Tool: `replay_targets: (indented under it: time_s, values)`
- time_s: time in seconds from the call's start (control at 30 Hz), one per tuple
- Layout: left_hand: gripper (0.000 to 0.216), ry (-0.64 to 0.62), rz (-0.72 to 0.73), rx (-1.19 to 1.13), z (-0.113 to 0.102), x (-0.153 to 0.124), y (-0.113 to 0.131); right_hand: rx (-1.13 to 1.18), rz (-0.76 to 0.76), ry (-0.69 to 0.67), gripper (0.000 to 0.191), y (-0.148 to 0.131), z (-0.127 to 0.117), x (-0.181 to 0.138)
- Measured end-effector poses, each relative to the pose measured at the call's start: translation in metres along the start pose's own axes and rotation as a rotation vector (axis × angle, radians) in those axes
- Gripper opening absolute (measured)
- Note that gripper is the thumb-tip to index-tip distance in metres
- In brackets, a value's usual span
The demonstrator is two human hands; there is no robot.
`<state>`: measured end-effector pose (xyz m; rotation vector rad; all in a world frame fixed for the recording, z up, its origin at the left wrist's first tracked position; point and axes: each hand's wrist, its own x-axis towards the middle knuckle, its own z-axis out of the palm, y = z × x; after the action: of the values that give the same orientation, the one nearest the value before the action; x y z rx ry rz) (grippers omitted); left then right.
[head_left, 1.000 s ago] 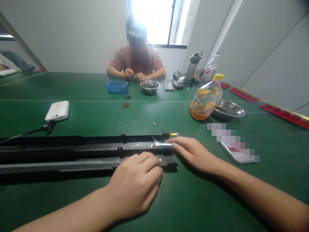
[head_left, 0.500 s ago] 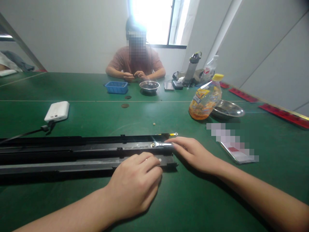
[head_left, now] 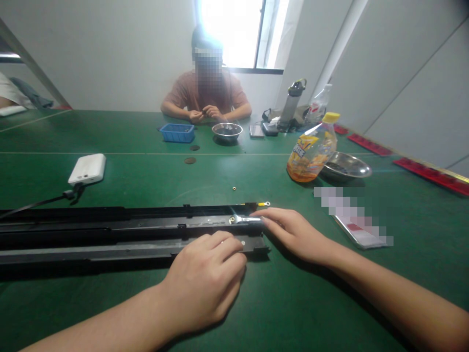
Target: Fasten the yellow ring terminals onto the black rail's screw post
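Two long black channel-shaped rails lie side by side in front of me. My right hand (head_left: 289,226) pinches a small silver wrench (head_left: 249,219) at the end of the far rail (head_left: 146,221). The wrench's head sits at a brass-coloured nut (head_left: 232,220) in that channel. Fingers curled, my left hand (head_left: 210,274) grips the near rail (head_left: 139,248) close to its right end; the fingertips are hidden. A yellow-sleeved ring terminal (head_left: 264,204) sticks out behind the far rail. Beyond it, a small brass nut (head_left: 234,188) lies loose on the green table (head_left: 146,171).
A phone (head_left: 355,222) lies right of my right hand. Behind it stand a juice bottle (head_left: 311,149) and a metal bowl (head_left: 346,166). A white box (head_left: 88,168) with a black cable is at left. Across the table sits a person (head_left: 207,93) behind a blue basket (head_left: 178,133) and another bowl (head_left: 227,132).
My hands, the wrench and the rails look unmoved. Across the table, the other person's hands have shifted slightly.
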<state>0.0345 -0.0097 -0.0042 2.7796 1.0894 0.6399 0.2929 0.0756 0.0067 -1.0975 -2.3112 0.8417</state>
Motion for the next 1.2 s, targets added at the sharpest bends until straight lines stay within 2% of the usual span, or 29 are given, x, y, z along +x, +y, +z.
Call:
replay_targets:
  time_s: [1.2]
  values:
    - [0.014,-0.001,0.003,-0.003,0.0002,0.0005,-0.0001,-0.002,-0.001,-0.003,0.033,0.0007,0.0004,-0.0001]
